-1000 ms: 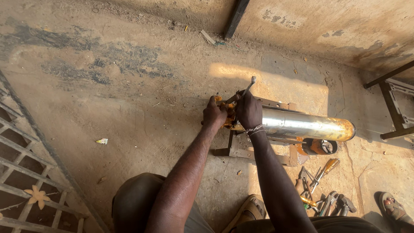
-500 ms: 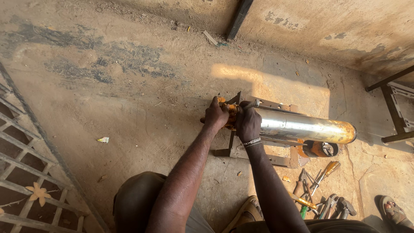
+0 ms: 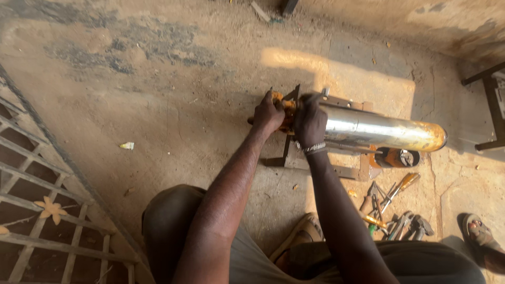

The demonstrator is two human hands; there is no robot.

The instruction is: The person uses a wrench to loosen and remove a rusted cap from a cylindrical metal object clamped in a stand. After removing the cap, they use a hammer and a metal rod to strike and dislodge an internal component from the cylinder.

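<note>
Now, at the centre of the view, both hands are down on the near end of a shiny metal cylinder [image 3: 379, 129] that lies on its side, its long body running off toward three o'clock and ending in a yellowed, rusty dome. The left hand [image 3: 268, 114] is curled tight around an orange-yellow fitting [image 3: 284, 108] at the cylinder's nine o'clock end, fingers wrapped over it. The right hand [image 3: 310, 123], a metal bracelet [image 3: 314, 148] on its wrist, is clamped over the cylinder's shoulder just beside the left hand, fingers closed over the top; what sits under its palm cannot be made out. The cylinder rests on a dark steel frame [image 3: 310, 164] set on the dusty concrete floor [image 3: 158, 115]. Tucked under the cylinder at four o'clock is a small orange power tool [image 3: 392, 156]. Further toward five o'clock, a scatter of hand tools [image 3: 392, 210] lies on the floor, a wooden-handled screwdriver among them. At eight o'clock a metal grille [image 3: 47, 194] with a flower ornament lies flat. At the far four o'clock corner, another person's sandalled foot [image 3: 476, 231] pokes in. A scrap of paper [image 3: 126, 145] sits at nine o'clock.
</note>
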